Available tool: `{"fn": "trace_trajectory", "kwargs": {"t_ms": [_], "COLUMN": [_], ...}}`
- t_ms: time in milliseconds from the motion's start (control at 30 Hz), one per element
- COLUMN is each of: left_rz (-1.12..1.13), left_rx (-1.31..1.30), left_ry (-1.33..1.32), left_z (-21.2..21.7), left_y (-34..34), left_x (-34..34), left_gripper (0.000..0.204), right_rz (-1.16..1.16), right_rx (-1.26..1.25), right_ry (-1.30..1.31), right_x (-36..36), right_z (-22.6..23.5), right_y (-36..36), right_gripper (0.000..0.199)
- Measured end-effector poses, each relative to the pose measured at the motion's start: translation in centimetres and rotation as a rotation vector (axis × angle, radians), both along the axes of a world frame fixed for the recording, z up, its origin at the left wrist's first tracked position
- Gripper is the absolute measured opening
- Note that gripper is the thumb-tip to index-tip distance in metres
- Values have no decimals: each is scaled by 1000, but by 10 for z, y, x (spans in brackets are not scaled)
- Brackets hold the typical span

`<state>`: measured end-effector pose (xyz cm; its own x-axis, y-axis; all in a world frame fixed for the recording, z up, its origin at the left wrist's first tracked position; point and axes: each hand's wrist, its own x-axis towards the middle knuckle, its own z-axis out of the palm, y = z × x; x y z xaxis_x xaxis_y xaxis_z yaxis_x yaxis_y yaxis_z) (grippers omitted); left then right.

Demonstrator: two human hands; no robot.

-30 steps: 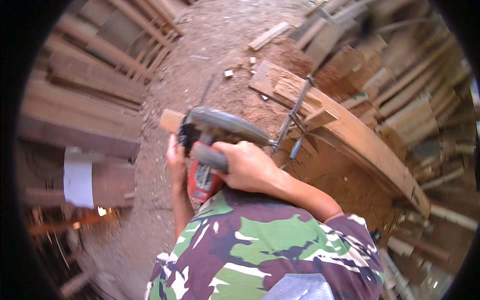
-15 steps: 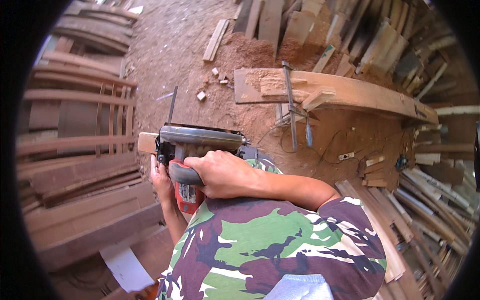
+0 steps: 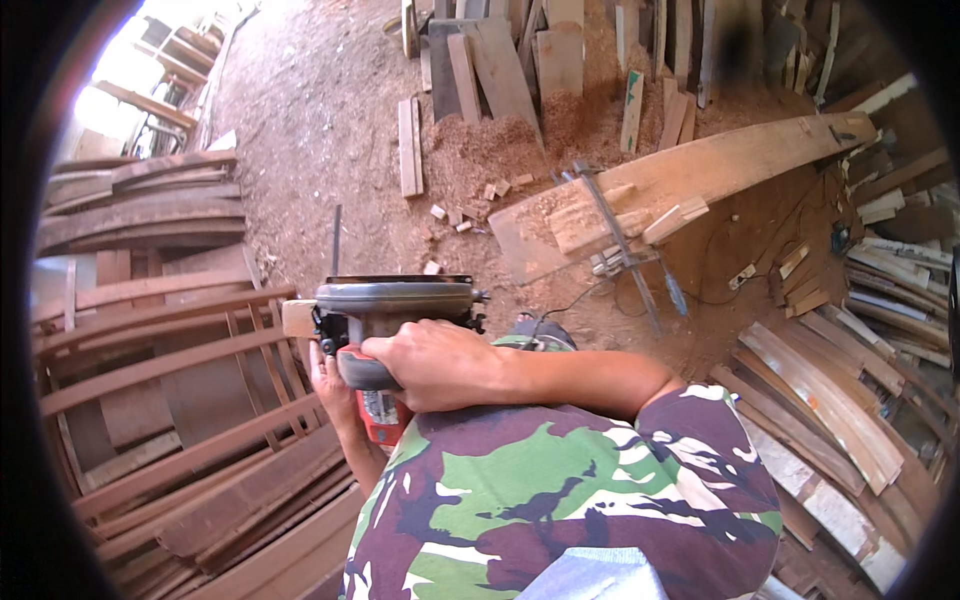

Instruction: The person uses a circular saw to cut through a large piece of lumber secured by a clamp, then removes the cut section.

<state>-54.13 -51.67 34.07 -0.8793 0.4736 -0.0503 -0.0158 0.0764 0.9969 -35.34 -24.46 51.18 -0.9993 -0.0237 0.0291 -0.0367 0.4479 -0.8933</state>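
My right hand [image 3: 435, 362] is closed around the rear handle of a circular saw [image 3: 395, 297], which has a grey guard and a red body. The saw is in front of my chest, with a thin dark rod [image 3: 336, 240] sticking out from its far side. A short wooden block [image 3: 298, 318] juts out to the left of the saw. My left hand [image 3: 327, 378] is at the near edge of that block, its fingertips against it. The saw hides part of the left hand and the rest of the block.
Ahead to the right lies a long curved plank [image 3: 720, 170] with a bar clamp [image 3: 615, 235] across it and wood pieces on top. Wooden frames [image 3: 180, 360] are stacked at left, boards [image 3: 820, 410] at right. A cord [image 3: 560, 318] and small offcuts [image 3: 497, 188] lie on the sawdust-covered ground.
My view has turned, so the clamped plank now looks lower and more slanted, and the left-hand stacks have shifted down. The saw, block and both hands keep nearly the same place before my body.
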Motion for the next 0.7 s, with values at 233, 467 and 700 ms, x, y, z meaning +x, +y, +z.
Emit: {"fn": "trace_trajectory", "kwargs": {"t_ms": [233, 467, 700], "left_rz": [-311, -671, -1148], "left_rx": [-15, -22, -119], "left_ry": [-66, 18, 46], "left_z": [17, 40, 37], "left_y": [134, 278, 402], "left_x": [-120, -191, -163], "left_gripper": [46, 61, 61], "right_rz": [-420, -883, -1300], "right_rx": [21, 40, -8], "right_ry": [-1, 25, -98], "right_x": [-65, -103, -88], "right_z": [-10, -6, -17], "right_y": [24, 32, 45], "right_gripper": [35, 42, 53]}}
